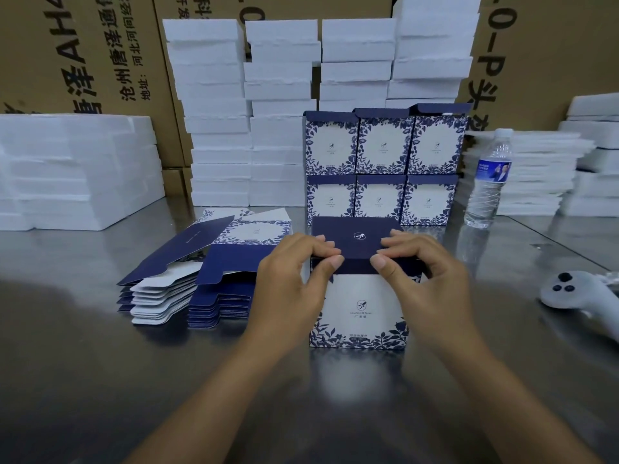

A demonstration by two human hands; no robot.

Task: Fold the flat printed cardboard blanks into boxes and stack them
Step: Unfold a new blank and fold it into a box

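Observation:
A blue-and-white printed box [360, 309] stands upright on the metal table [100, 380] in front of me. My left hand [294, 279] pinches the left part of its dark blue lid flap, fingers on top and thumb at the front edge. My right hand [422, 276] pinches the right part of the same flap. To the left lies a pile of flat printed blanks [201, 276]. Behind the box, folded boxes [382, 169] are stacked two rows high, three across.
A water bottle [489, 179] stands at the right, and a white controller [576, 299] lies near the right edge. White foam blocks [241, 112] are piled at the back, left and right. Large brown cartons form the back wall.

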